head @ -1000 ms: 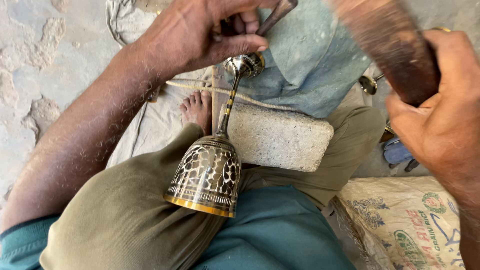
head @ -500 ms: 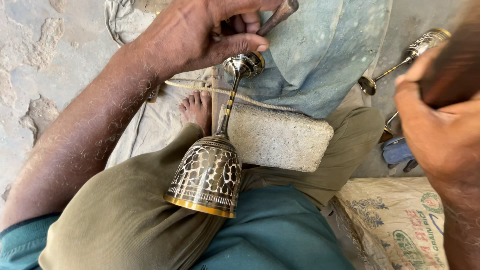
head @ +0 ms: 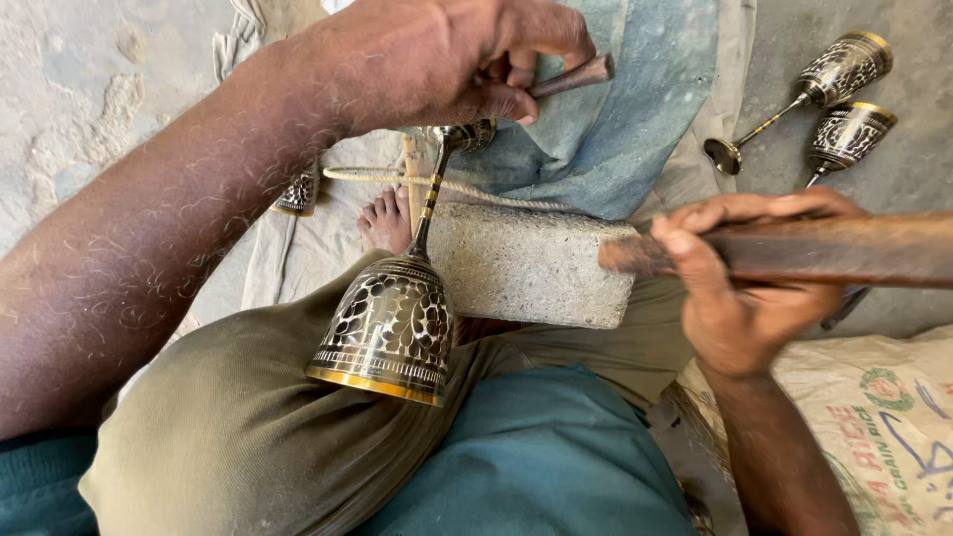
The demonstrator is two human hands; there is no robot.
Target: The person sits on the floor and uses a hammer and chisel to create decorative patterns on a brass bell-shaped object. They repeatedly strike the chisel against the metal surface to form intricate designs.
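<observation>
A: The right hand (head: 740, 298) has dropped with its stick (head: 824, 250), now level beside the block (head: 526, 260).

B: And the goblet (head: 392, 318)?

A: On the lap, stem running up to the left hand (head: 447, 60), whose fingers (head: 501, 99) pinch a tool (head: 571, 76) at its foot. Right fingers (head: 685, 243) wrap the stick.

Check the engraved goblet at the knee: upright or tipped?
Tipped: the engraved goblet lies slanted, gold rim toward the camera, stem running up to its foot under the left hand.

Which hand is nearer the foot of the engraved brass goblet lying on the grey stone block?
Left. The left hand sits over the goblet's foot, holding a small tool; the right hand grips a wooden stick beside the block.
</observation>
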